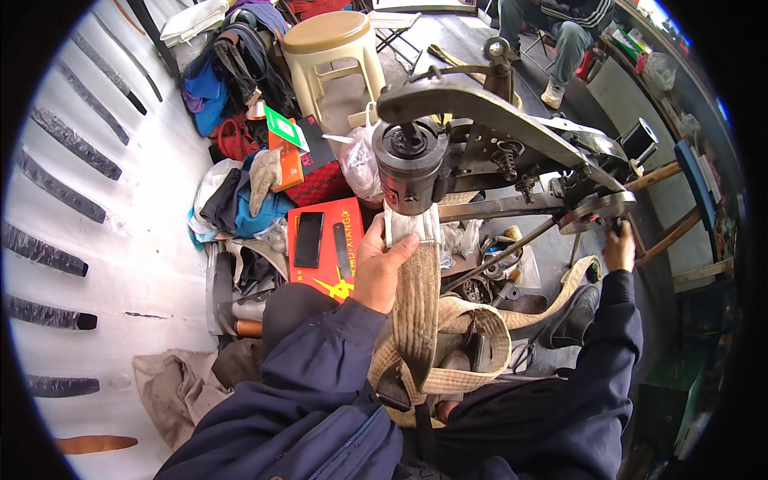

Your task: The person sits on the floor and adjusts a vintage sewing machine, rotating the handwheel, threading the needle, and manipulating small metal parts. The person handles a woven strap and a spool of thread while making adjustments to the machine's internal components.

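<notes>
My left hand (378, 264) grips a tan, grimy webbing strap (420, 304) by its white end patch (412, 222), just below the cylindrical head (410, 164) of a black hand-operated stitching machine (480, 112). The strap hangs down and lies in loops over my legs. My right hand (620, 248) is closed on a dark handle under the machine's handwheel (596, 216), at the right end of the machine.
A red box (320, 280) with a dark phone (309, 240) on it lies left of the machine. A beige stool (328, 40), piled bags (228, 84) and cloths stand behind. A seated person (564, 40) is at the back right. Dark strips (64, 144) line the white left wall.
</notes>
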### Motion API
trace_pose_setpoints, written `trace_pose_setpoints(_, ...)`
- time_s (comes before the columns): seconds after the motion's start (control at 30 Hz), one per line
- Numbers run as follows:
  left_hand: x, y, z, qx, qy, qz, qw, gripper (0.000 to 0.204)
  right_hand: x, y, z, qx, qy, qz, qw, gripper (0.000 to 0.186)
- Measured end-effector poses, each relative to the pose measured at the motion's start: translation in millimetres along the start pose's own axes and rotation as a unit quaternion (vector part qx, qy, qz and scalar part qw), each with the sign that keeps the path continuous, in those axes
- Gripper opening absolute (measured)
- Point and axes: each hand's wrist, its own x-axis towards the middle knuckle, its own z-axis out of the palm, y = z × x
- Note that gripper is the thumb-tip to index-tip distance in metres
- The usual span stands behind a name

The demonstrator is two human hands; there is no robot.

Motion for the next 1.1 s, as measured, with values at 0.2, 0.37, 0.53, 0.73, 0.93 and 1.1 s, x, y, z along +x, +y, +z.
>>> trace_pose_setpoints(0.2, 1.7, -1.4, -1.6, -0.013, -0.006, 0.007, 1.000, 0.041, -78.7, -65.2, 9.4, 0.207, -0.352, 0.051, 0.912, 0.020)
trace_pose_setpoints(0.37, 1.8, -1.3, -1.4, -0.016, -0.001, -0.003, 1.000, 0.039, -82.1, -115.6, -52.2, 0.284, -0.203, -0.143, 0.926, 0.015)
trace_pose_setpoints(0.53, 4.7, -0.1, -1.7, -0.021, 0.005, -0.002, 1.000, 0.035, -11.5, -56.2, -58.4, 0.166, 0.014, -0.084, 0.982, 0.016)
trace_pose_setpoints(0.73, 4.7, 1.0, -2.3, -0.051, -0.004, -0.016, 0.999, 0.036, 5.7, 18.4, 15.2, 0.066, 0.006, -0.051, 0.996, 0.019)
trace_pose_setpoints(0.93, 6.3, 0.9, -3.9, -0.073, -0.016, -0.020, 0.997, 0.039, -73.7, -59.0, 9.1, 0.230, -0.368, 0.039, 0.900, 0.024)
trace_pose_setpoints(1.1, 7.6, -3.8, -5.9, -0.061, -0.007, -0.019, 0.998, 0.038, -76.0, -113.0, -53.0, 0.260, -0.213, -0.100, 0.937, 0.019)
